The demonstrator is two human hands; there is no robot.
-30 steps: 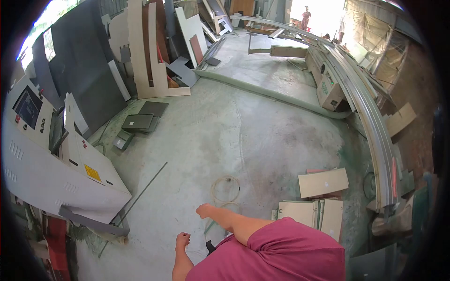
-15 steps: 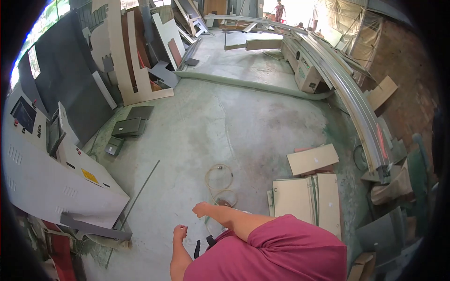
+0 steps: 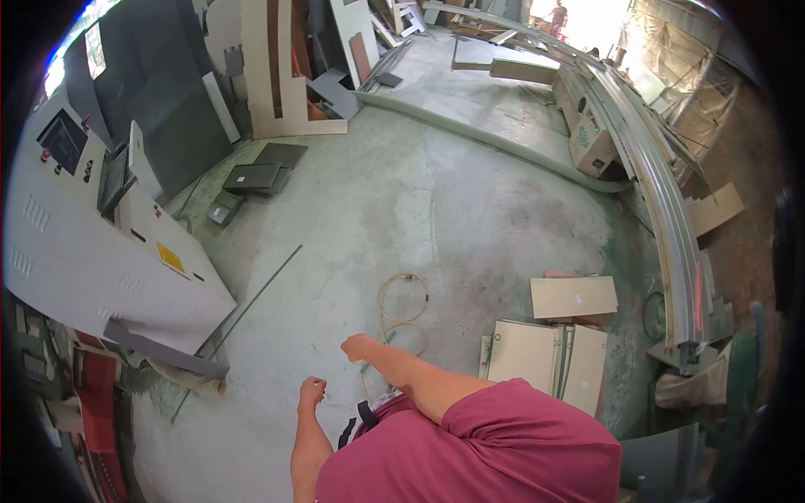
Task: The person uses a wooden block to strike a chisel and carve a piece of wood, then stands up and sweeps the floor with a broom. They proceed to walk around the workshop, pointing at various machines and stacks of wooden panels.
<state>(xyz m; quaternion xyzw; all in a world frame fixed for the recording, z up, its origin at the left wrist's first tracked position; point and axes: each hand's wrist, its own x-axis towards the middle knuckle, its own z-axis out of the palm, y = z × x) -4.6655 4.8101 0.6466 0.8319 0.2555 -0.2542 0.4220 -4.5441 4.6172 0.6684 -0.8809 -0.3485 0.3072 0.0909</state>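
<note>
Nothing is held as yet: the left hand (image 3: pixel 311 391) and right hand (image 3: pixel 356 345) are both curled into empty fists above the coiled hose (image 3: pixel 401 308) lying untouched on the concrete floor (image 3: pixel 470 218)

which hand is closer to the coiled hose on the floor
Right. The right hand is a closed fist just left of the lower loop of the coiled hose. The left hand, also fisted, is lower and further left, farther from it.
</note>
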